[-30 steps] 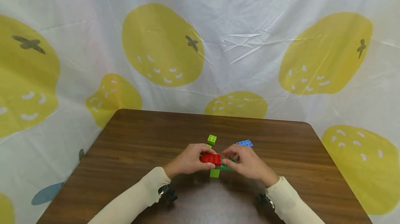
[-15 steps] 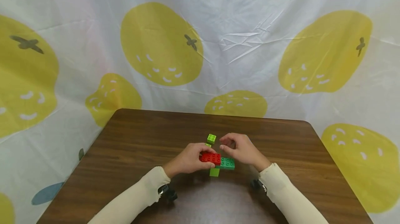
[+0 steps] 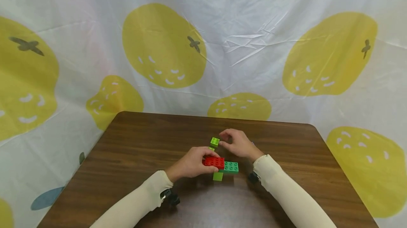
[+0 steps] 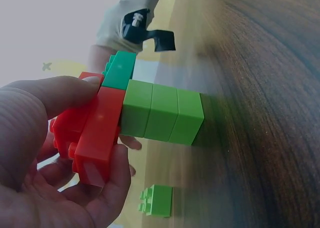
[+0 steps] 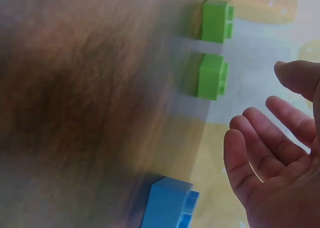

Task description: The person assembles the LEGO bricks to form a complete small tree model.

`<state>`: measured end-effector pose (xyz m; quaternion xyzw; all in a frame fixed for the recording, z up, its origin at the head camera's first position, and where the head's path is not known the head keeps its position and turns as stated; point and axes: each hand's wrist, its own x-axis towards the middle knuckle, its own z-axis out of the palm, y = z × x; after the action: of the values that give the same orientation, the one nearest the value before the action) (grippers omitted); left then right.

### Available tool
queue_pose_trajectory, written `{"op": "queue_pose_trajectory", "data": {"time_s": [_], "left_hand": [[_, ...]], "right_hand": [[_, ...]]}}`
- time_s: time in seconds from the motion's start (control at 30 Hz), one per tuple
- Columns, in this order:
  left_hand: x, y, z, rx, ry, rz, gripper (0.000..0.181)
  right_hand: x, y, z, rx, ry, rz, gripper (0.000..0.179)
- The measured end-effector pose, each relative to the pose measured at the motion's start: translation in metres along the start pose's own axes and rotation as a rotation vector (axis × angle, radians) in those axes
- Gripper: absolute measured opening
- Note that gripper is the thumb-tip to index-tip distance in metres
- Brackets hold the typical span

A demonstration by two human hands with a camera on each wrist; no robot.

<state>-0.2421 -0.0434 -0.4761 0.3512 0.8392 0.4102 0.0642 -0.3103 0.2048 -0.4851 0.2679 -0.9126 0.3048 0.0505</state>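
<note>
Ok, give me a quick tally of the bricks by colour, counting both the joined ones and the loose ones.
Light green bricks: 5 (3 stacked, 2 loose)
Red bricks: 2
Dark green brick: 1
Blue brick: 1
Total: 9 visible

I grip studded red bricks (image 4: pixel 100 133) beside a green brick (image 3: pixel 231 167), atop a lime stack (image 4: pixel 162 113) (upright). Another lime brick (image 3: pixel 214 141) stands apart.
</note>
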Motion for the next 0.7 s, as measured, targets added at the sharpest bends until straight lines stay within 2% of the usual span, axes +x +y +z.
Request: {"op": "queue_pose_trajectory", "data": {"time_s": [0.3, 0.53, 0.7], "left_hand": [[-0.001, -0.001, 0.000, 0.000, -0.006, -0.002, 0.036], [0.000, -0.001, 0.000, 0.007, -0.002, -0.004, 0.035], [0.000, 0.000, -0.001, 0.010, -0.010, -0.006, 0.036]], "right_hand": [[0.019, 0.012, 0.013, -0.026, -0.082, 0.028, 0.043], [0.027, 0.014, 0.021, -0.036, -0.171, 0.064, 0.049], [0.032, 0.013, 0.024, -0.064, -0.195, 0.078, 0.050]]}}
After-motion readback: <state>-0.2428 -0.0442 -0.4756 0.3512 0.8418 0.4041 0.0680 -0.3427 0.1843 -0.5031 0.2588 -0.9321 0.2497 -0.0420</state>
